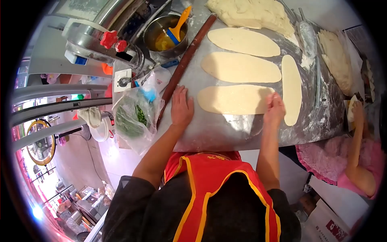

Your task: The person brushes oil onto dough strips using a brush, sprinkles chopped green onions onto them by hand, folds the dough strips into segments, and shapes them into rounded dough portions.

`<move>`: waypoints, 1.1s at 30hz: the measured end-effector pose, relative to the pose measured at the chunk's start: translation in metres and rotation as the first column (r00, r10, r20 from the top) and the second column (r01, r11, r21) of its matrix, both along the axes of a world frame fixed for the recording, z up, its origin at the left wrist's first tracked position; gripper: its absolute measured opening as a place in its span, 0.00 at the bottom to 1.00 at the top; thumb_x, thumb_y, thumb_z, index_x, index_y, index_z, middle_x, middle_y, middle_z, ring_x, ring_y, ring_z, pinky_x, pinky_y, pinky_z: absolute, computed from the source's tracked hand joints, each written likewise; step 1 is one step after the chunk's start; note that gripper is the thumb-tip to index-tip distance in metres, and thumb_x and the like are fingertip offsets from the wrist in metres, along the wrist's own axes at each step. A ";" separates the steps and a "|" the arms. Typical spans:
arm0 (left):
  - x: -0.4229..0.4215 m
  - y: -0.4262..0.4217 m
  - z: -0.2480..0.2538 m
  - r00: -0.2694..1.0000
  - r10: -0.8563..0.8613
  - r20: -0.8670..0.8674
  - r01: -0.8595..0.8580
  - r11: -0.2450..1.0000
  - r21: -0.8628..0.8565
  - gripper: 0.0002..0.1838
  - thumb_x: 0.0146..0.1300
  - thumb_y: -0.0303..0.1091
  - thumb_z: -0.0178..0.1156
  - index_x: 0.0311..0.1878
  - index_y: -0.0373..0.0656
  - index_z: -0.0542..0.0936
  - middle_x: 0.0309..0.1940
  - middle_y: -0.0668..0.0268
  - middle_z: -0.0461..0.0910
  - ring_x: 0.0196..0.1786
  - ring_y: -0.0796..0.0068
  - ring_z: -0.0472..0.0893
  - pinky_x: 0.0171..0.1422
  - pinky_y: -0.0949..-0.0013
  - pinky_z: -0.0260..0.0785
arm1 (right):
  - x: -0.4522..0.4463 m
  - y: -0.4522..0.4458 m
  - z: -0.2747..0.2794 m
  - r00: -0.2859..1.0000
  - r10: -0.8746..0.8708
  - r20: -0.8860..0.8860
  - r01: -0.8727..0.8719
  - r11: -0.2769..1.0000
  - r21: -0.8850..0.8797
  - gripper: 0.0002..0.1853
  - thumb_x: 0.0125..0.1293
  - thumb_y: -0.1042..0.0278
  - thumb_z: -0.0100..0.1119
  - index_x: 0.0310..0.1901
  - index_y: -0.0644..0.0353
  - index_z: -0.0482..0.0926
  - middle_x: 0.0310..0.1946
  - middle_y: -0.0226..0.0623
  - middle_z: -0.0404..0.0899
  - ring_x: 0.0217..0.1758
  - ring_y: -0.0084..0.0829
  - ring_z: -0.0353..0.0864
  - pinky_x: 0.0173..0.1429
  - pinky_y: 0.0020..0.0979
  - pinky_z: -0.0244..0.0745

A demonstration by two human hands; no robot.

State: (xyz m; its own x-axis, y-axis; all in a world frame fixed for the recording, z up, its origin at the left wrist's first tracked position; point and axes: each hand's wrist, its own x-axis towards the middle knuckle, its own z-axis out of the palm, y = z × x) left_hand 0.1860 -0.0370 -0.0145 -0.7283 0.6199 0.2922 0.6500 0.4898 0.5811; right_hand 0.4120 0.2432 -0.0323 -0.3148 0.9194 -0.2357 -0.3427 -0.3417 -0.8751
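Note:
My left hand [182, 107] lies flat on the metal table, fingers stretched out, just right of the long reddish-brown rolling pin [186, 52]. With its fingers curled together, my right hand [275, 109] is over the right end of the nearest flat dough oval [234, 99]. Whatever its fingertips hold, if anything, is hidden. Two more rolled dough ovals, a middle one [242, 67] and a far one [244, 41], lie beyond in a row. A narrower dough strip [292, 89] lies lengthwise to the right of my right hand.
A large dough slab [252, 16] sits at the back. At the left are a metal bowl [150, 38] with a yellow-handled brush [180, 26] and a plastic bag of chopped greens [135, 117]. A co-worker's hand [357, 111] works at the right beside more dough [335, 60].

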 end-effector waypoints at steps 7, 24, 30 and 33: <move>-0.001 0.002 0.004 1.000 0.004 0.014 -0.003 0.999 -0.044 0.20 0.62 0.29 0.55 0.57 0.35 0.68 0.60 0.51 0.68 0.66 0.48 0.64 0.71 0.54 0.56 | -0.105 -0.008 0.048 0.994 0.009 0.111 -0.007 1.000 -0.022 0.11 0.65 0.82 0.50 0.47 0.74 0.76 0.36 0.43 0.79 0.37 0.31 0.81 0.43 0.28 0.82; 0.004 0.005 0.006 1.000 0.018 0.000 -0.018 0.998 -0.067 0.19 0.63 0.27 0.55 0.57 0.34 0.70 0.59 0.48 0.69 0.64 0.47 0.66 0.69 0.55 0.57 | 0.071 0.127 0.059 0.785 -0.008 0.620 -0.153 0.966 0.207 0.11 0.68 0.78 0.50 0.49 0.72 0.76 0.32 0.38 0.79 0.30 0.26 0.80 0.38 0.27 0.81; 0.003 0.006 0.004 1.000 0.013 -0.025 -0.016 0.994 -0.108 0.20 0.63 0.27 0.54 0.58 0.32 0.70 0.60 0.48 0.69 0.64 0.47 0.66 0.70 0.55 0.56 | 0.038 0.171 0.059 0.844 0.055 0.534 -0.269 0.904 0.332 0.11 0.69 0.77 0.49 0.48 0.72 0.76 0.27 0.34 0.78 0.27 0.25 0.79 0.35 0.27 0.80; 0.003 0.007 0.003 0.999 0.013 -0.053 -0.020 0.993 -0.120 0.20 0.62 0.26 0.54 0.58 0.33 0.70 0.60 0.49 0.69 0.64 0.48 0.66 0.70 0.55 0.56 | 0.021 0.197 0.050 0.906 -0.059 0.419 -0.129 0.904 0.407 0.11 0.69 0.77 0.49 0.49 0.71 0.76 0.26 0.33 0.78 0.26 0.24 0.79 0.35 0.27 0.80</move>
